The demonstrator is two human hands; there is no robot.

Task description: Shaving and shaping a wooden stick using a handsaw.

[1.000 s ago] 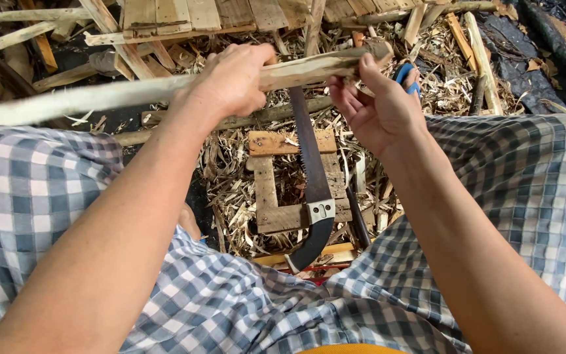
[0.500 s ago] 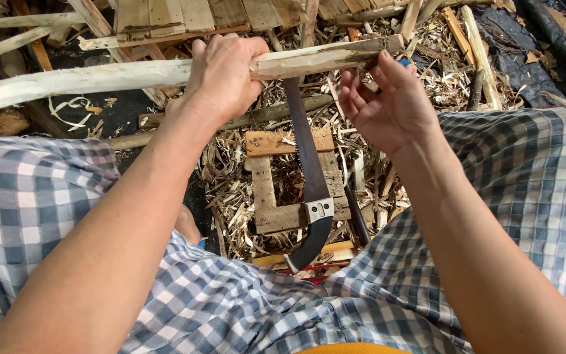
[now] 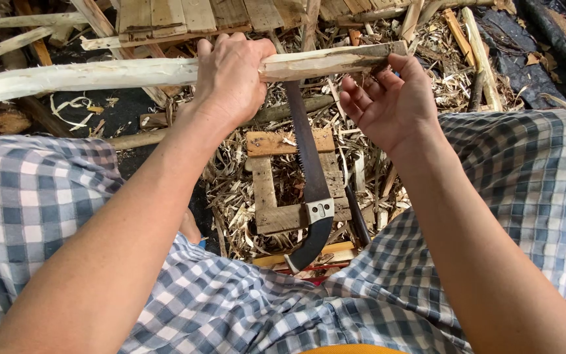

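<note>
- Overhead, left hand (image 3: pixel 230 82) clenches the peeled pole (image 3: pixel 86 73) mid-length, keeping it level above the knees.
- Right hand (image 3: pixel 388 105), grip loose, fingertips steady the pole's cut end.
- Handsaw (image 3: pixel 309 177) lies below on a small wooden frame (image 3: pixel 266 196) among shavings, within reach.

I see a long pale wooden stick (image 3: pixel 99 73), its bark stripped and its surface whitish and roughly shaved. It lies almost level across the top of the view, from the left edge to a squared, split-looking end at the right, and is held up in the air above the litter of shavings on the ground. My left hand (image 3: pixel 232 77) is wrapped around it near that end. My right hand (image 3: pixel 388 105) is spread with the palm up, and its fingertips touch the underside of the stick's tip.
</note>
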